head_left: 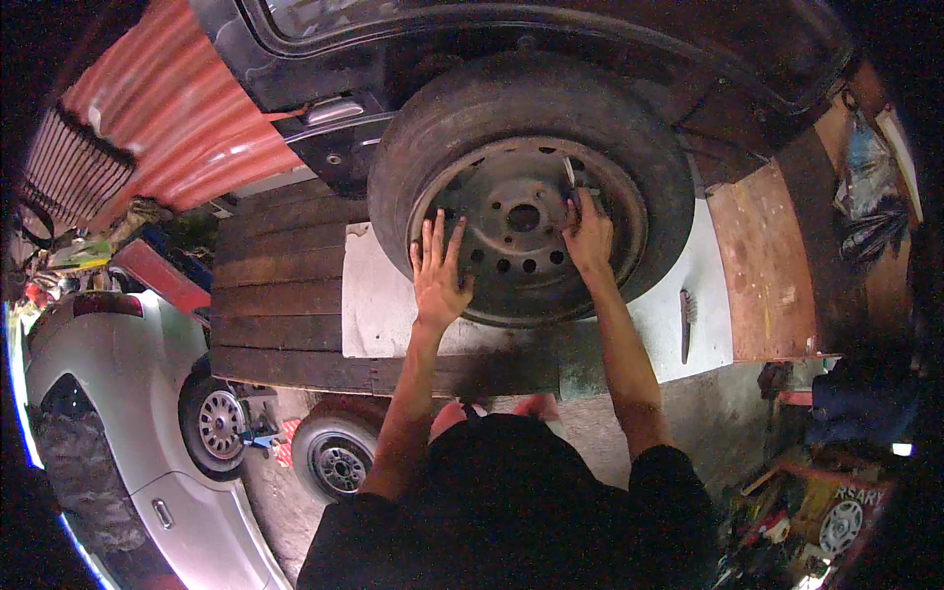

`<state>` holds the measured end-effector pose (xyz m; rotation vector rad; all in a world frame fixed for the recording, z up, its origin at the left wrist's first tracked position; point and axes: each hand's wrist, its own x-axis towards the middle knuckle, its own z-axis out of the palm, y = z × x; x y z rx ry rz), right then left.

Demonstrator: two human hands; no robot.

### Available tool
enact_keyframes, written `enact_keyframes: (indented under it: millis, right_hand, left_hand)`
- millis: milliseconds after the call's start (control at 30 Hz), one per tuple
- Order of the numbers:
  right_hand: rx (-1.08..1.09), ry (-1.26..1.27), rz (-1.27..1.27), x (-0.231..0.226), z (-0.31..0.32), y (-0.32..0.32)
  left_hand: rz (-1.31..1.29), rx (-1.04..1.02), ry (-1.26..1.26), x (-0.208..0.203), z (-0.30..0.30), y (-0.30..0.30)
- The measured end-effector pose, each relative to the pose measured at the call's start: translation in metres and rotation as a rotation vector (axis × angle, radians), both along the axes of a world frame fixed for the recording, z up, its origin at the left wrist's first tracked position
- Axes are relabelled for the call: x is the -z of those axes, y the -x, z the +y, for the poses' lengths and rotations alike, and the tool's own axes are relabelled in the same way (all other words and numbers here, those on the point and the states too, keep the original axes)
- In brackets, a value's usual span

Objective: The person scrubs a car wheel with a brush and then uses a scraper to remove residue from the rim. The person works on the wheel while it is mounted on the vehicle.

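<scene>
A tyre (531,88) on a dark steel wheel rim (492,187) lies on a white board (379,315) over the dark plank bench. My left hand (440,275) is open, its fingers spread and laid on the near left part of the rim. My right hand (590,236) is closed around a slim tool (569,172) with a pale, narrow end pointing away over the rim; its exact kind is too small to tell. A dark-handled wire brush (686,324) lies on the board to the right of the tyre.
A dark vehicle body panel (629,29) stands behind the tyre. Wooden planks (275,256) extend left and a plywood sheet (767,265) right. On the floor stand another wheel (339,462) and a silver car (138,383). Plastic bags (870,187) hang at right.
</scene>
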<state>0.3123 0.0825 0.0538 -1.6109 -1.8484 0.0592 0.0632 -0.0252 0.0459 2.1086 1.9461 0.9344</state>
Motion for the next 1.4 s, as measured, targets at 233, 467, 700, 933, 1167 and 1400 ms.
enact_keyframes:
  millis: [233,467,700,933,1167,1400]
  right_hand:
    - [0.002,-0.125,0.166,0.012,-0.019,-0.006]
    - [-0.015,-0.159,0.148,0.022,-0.014,-0.016]
    - [-0.062,0.011,0.1,-0.005,-0.014,-0.01]
    - [0.0,-0.106,0.185,0.01,-0.002,-0.003]
    - [-0.014,-0.176,0.299,0.015,-0.008,-0.003]
    - [0.033,-0.23,0.25,0.029,-0.007,-0.011]
  left_hand:
    - [0.088,-0.022,-0.035,0.014,0.004,0.002]
    - [0.168,0.008,0.021,0.016,-0.002,0.007]
    - [0.004,0.078,-0.138,0.02,-0.005,0.016]
    - [0.094,0.027,-0.247,0.016,0.005,0.032]
    - [-0.127,-0.071,-0.342,0.01,0.029,0.036]
    - [-0.104,-0.094,-0.313,0.005,0.028,0.034]
